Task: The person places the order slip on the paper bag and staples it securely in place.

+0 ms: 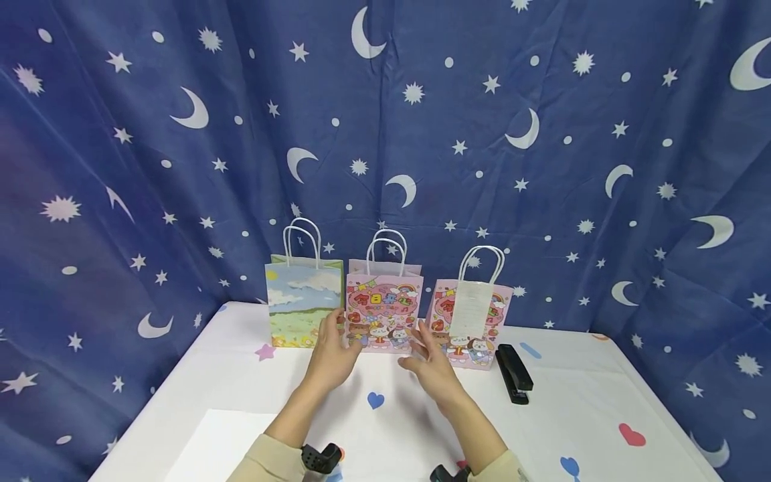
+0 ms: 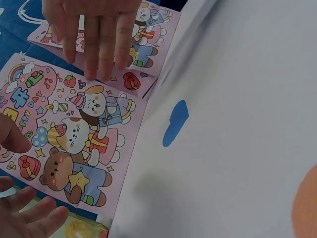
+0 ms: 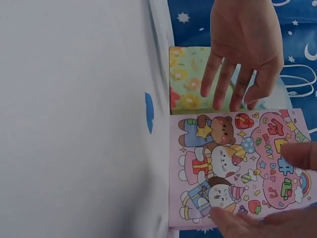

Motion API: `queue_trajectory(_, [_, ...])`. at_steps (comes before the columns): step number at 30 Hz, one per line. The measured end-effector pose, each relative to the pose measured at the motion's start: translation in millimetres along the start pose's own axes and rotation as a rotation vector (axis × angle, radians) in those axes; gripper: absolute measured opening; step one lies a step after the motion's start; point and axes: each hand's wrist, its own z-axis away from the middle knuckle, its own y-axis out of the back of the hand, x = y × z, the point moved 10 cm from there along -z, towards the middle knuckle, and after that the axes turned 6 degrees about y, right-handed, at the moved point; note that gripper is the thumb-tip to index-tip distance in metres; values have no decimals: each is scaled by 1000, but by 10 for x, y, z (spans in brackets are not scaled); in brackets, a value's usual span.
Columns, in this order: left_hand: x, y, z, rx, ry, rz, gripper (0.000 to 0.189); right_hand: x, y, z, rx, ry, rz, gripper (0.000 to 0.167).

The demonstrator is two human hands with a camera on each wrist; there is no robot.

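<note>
A pink paper gift bag [image 1: 384, 309] with cartoon animals and white twisted handles stands upright in the middle of the row. My left hand [image 1: 331, 353] is at its left side, fingers spread and relaxed, between it and a landscape-printed gift bag [image 1: 304, 304]. Near the middle bag's lower right corner is my right hand [image 1: 430, 365], fingers apart. In the left wrist view the bag's printed front [image 2: 74, 134] shows between the thumb and fingers of my left hand [image 2: 29, 215]. The right wrist view has the same front [image 3: 228, 168] beside my right thumb and fingers. Neither hand grips anything.
Another pink gift bag [image 1: 442, 318] stands to the right, a pale paper slip [image 1: 472, 309] hanging over its front. Beside it lies a black stapler [image 1: 514, 373]. A white sheet [image 1: 219, 442] lies front left on the patterned tablecloth [image 1: 572, 402]. A blue curtain [image 1: 385, 154] hangs behind.
</note>
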Motion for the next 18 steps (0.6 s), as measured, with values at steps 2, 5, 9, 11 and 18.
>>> queue_trajectory(2, [-7,-12,0,-10,7,-5,74,14,21,-28,26,-11,13,96])
queue_trajectory(5, [0,-11,-2,-14,8,1,74,27,27,-87,33,-18,5,95])
queue_trajectory(9, [3,-14,-11,-24,-1,17,74,80,17,-157,17,-38,-18,93])
queue_trajectory(11, [-3,-19,-9,-30,-3,21,73,106,12,-160,13,-49,-17,92])
queue_trajectory(18, [-3,45,-15,-16,8,-5,68,83,37,-117,15,-45,18,89])
